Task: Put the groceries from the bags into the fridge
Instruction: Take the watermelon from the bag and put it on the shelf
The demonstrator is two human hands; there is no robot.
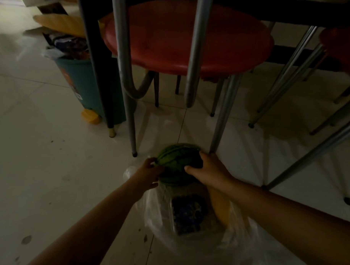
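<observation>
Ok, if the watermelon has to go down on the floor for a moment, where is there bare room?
Bare tile lies left of the plastic bag, out from the left hand toward the teal bin. Ahead of the watermelon it is crowded: stool legs stand close, under the red stool seat. Right of the right hand, more metal legs cross the floor.

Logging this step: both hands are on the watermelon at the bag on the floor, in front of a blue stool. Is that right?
Nearly. The stool is red, not blue; the head view shows it. The rest stands: the left hand and right hand are on the watermelon at the bag on the floor.
</observation>
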